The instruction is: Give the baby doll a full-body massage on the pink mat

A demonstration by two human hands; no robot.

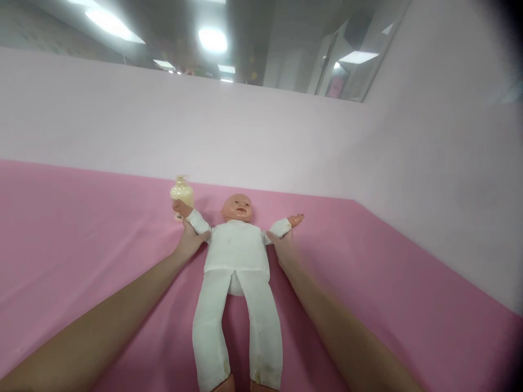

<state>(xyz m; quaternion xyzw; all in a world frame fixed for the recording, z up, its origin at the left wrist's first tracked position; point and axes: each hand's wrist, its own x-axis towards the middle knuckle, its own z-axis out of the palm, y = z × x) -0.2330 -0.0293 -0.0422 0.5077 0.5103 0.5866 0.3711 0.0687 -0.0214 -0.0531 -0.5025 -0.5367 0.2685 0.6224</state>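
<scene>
A baby doll [237,247] with a soft white cloth body lies on its back, its hard plastic head toward the wall and its arms spread to the sides. My left hand [192,239] is closed around the doll's arm on the left, with the thumb over the white cloth and the other fingers mostly hidden. On the other side, my right hand [280,245] holds the doll's right-side arm in the same way, fingers largely out of sight beneath it. A pale yellow pump bottle [182,191] stands just behind the doll's left-side hand, which partly covers it.
Beneath the doll is a pink padded surface [102,218] with slight creases. A pale wall [261,141] rises behind it and another wall [441,179] closes the right side. Above the back wall, a glass or mirror panel [281,49] shows ceiling lights.
</scene>
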